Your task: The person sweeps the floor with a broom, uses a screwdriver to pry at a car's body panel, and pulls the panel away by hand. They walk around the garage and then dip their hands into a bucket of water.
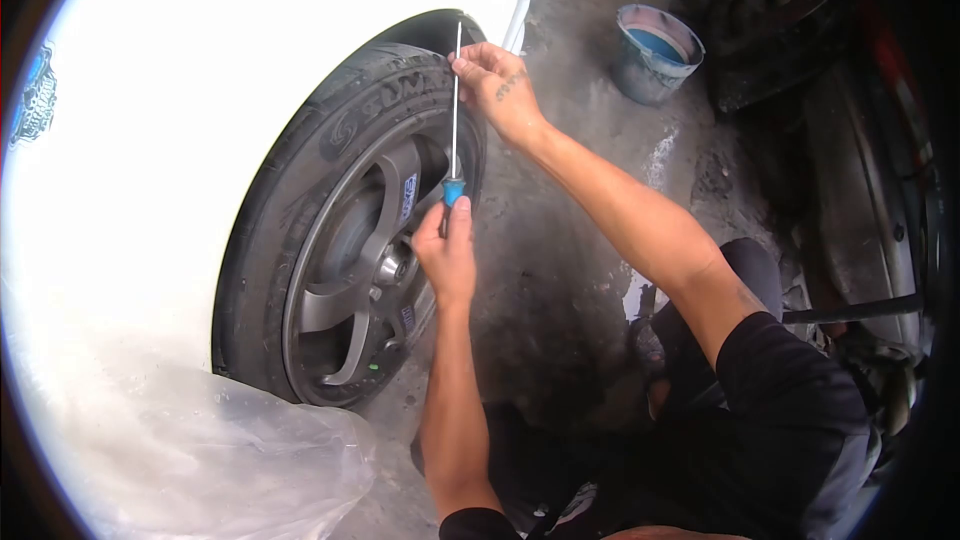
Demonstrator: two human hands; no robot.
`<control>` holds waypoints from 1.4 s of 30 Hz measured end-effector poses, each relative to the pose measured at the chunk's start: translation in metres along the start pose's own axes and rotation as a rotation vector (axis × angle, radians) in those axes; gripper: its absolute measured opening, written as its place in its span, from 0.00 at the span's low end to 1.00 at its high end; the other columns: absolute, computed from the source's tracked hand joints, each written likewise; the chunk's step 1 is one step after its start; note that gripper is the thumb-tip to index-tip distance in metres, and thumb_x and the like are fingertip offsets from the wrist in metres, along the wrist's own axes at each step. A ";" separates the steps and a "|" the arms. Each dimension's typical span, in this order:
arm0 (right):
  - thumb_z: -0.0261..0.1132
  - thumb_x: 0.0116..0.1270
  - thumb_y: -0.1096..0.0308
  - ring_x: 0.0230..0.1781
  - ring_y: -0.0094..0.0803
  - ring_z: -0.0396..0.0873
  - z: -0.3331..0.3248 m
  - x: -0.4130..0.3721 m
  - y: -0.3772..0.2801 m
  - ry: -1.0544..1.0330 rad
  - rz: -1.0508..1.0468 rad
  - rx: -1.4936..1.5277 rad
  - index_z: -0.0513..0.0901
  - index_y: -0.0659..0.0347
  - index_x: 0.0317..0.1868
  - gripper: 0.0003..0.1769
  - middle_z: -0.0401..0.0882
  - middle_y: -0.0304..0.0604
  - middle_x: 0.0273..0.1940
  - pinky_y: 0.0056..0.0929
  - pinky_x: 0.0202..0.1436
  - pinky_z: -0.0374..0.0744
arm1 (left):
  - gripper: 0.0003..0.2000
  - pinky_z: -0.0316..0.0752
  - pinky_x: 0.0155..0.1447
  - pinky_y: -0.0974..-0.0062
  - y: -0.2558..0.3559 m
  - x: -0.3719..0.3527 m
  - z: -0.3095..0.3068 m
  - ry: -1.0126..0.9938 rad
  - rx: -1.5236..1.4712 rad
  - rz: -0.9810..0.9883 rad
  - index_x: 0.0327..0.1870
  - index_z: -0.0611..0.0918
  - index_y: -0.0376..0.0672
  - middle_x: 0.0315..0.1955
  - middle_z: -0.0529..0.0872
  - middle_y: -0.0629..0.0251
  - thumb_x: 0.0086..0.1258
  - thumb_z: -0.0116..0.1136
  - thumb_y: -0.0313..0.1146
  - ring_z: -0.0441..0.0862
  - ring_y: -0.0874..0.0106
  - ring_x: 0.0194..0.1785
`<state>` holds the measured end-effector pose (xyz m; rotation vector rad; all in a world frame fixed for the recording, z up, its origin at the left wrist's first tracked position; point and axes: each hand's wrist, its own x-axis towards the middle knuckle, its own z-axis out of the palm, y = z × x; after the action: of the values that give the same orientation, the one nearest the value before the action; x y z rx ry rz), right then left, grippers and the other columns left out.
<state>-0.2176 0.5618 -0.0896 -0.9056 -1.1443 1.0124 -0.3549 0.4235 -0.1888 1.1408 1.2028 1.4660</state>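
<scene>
A long screwdriver with a thin metal shaft and a blue handle stands nearly upright in front of the car's wheel. My left hand is closed around the handle from below. Higher up, my right hand pinches the shaft a little below its tip, thumb and fingers together. The tip is near the edge of the wheel arch on the white car body. Behind the shaft are the black tire and the grey spoked rim.
Clear plastic sheeting hangs over the car's lower body at bottom left. On the stained concrete floor stands a bucket with bluish contents. Dark car parts line the right side. My bent knee is at right.
</scene>
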 end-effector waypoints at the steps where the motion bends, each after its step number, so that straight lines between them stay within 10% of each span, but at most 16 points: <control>1: 0.64 0.76 0.69 0.25 0.21 0.76 0.002 0.000 0.001 0.005 -0.004 -0.003 0.82 0.67 0.42 0.08 0.81 0.37 0.28 0.24 0.30 0.75 | 0.14 0.63 0.19 0.76 -0.005 0.000 -0.002 0.003 0.003 -0.004 0.46 0.85 0.34 0.22 0.82 0.65 0.77 0.64 0.39 0.74 0.75 0.18; 8: 0.65 0.76 0.68 0.24 0.21 0.74 0.006 0.005 0.003 0.039 -0.014 0.008 0.82 0.66 0.41 0.09 0.79 0.35 0.26 0.24 0.28 0.72 | 0.18 0.73 0.28 0.67 -0.009 0.005 -0.003 0.240 0.529 0.594 0.51 0.84 0.33 0.28 0.84 0.61 0.77 0.64 0.43 0.82 0.69 0.26; 10: 0.66 0.76 0.67 0.26 0.20 0.74 0.005 0.005 0.001 0.016 0.056 0.062 0.84 0.64 0.44 0.08 0.81 0.34 0.30 0.21 0.31 0.72 | 0.23 0.64 0.20 0.74 -0.001 0.002 -0.019 -0.212 -0.779 -0.352 0.56 0.81 0.37 0.30 0.84 0.61 0.80 0.56 0.51 0.76 0.71 0.20; 15: 0.65 0.77 0.68 0.25 0.19 0.73 0.005 0.007 0.002 0.006 0.048 0.109 0.85 0.64 0.44 0.07 0.80 0.33 0.30 0.20 0.31 0.71 | 0.22 0.55 0.20 0.82 -0.018 0.009 -0.014 -0.536 -0.980 -0.529 0.56 0.82 0.38 0.28 0.82 0.66 0.82 0.54 0.51 0.70 0.80 0.19; 19: 0.63 0.78 0.68 0.25 0.19 0.72 0.006 0.005 0.002 0.004 0.051 0.100 0.85 0.62 0.44 0.08 0.79 0.32 0.29 0.20 0.30 0.70 | 0.10 0.64 0.22 0.78 -0.016 0.006 0.000 0.016 -0.036 0.041 0.43 0.86 0.36 0.23 0.82 0.69 0.77 0.65 0.35 0.73 0.77 0.19; 21: 0.61 0.79 0.68 0.25 0.18 0.71 0.009 0.005 0.001 -0.005 0.059 0.139 0.85 0.61 0.45 0.08 0.78 0.31 0.29 0.20 0.30 0.70 | 0.11 0.74 0.30 0.70 -0.020 0.011 0.007 0.400 0.646 0.755 0.45 0.87 0.32 0.25 0.84 0.72 0.76 0.66 0.34 0.80 0.73 0.24; 23: 0.61 0.79 0.68 0.26 0.18 0.71 0.006 0.005 0.002 -0.002 0.068 0.149 0.85 0.60 0.45 0.08 0.78 0.31 0.29 0.20 0.30 0.69 | 0.14 0.79 0.40 0.65 -0.018 0.007 0.004 0.376 0.672 0.665 0.49 0.86 0.29 0.30 0.87 0.70 0.76 0.66 0.34 0.83 0.67 0.29; 25: 0.60 0.79 0.69 0.24 0.19 0.70 0.008 0.007 0.002 0.007 0.084 0.160 0.85 0.62 0.44 0.08 0.76 0.32 0.27 0.21 0.29 0.68 | 0.17 0.75 0.31 0.70 -0.017 0.009 -0.002 0.169 0.275 0.434 0.51 0.85 0.31 0.32 0.87 0.64 0.79 0.63 0.40 0.81 0.69 0.25; 26: 0.59 0.80 0.69 0.23 0.20 0.68 0.009 0.008 0.002 0.016 0.097 0.178 0.84 0.64 0.44 0.09 0.74 0.32 0.25 0.22 0.27 0.67 | 0.20 0.67 0.22 0.77 -0.014 0.010 -0.014 -0.116 -0.364 -0.126 0.53 0.84 0.32 0.31 0.85 0.60 0.82 0.56 0.45 0.76 0.73 0.21; 31: 0.58 0.80 0.69 0.22 0.20 0.68 0.006 0.011 0.002 0.001 0.099 0.200 0.84 0.64 0.43 0.10 0.74 0.33 0.24 0.21 0.27 0.67 | 0.19 0.56 0.18 0.83 0.000 0.015 -0.016 -0.443 -1.027 -0.546 0.52 0.83 0.33 0.27 0.81 0.62 0.84 0.53 0.45 0.68 0.79 0.17; 35: 0.60 0.79 0.68 0.26 0.18 0.70 0.002 0.010 0.008 -0.041 0.068 0.161 0.86 0.61 0.46 0.09 0.77 0.30 0.29 0.21 0.31 0.69 | 0.13 0.65 0.21 0.78 -0.012 0.009 0.003 -0.129 -0.315 -0.153 0.49 0.85 0.32 0.25 0.84 0.59 0.77 0.64 0.36 0.74 0.74 0.19; 37: 0.61 0.79 0.67 0.26 0.18 0.69 0.007 0.004 0.005 -0.009 0.068 0.169 0.86 0.62 0.46 0.09 0.77 0.30 0.29 0.21 0.31 0.69 | 0.12 0.76 0.31 0.70 -0.006 0.012 0.003 0.274 0.451 0.588 0.48 0.86 0.30 0.28 0.87 0.56 0.74 0.67 0.32 0.82 0.68 0.25; 42: 0.65 0.77 0.67 0.26 0.17 0.69 0.016 0.002 -0.006 0.045 0.013 0.137 0.87 0.62 0.45 0.08 0.79 0.30 0.31 0.20 0.32 0.68 | 0.15 0.76 0.32 0.68 -0.010 0.010 0.003 0.195 0.369 0.466 0.50 0.85 0.32 0.31 0.88 0.58 0.76 0.66 0.38 0.85 0.68 0.29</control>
<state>-0.2325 0.5632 -0.0806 -0.8241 -1.0196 1.0626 -0.3532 0.4351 -0.1970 1.6412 1.4485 1.7777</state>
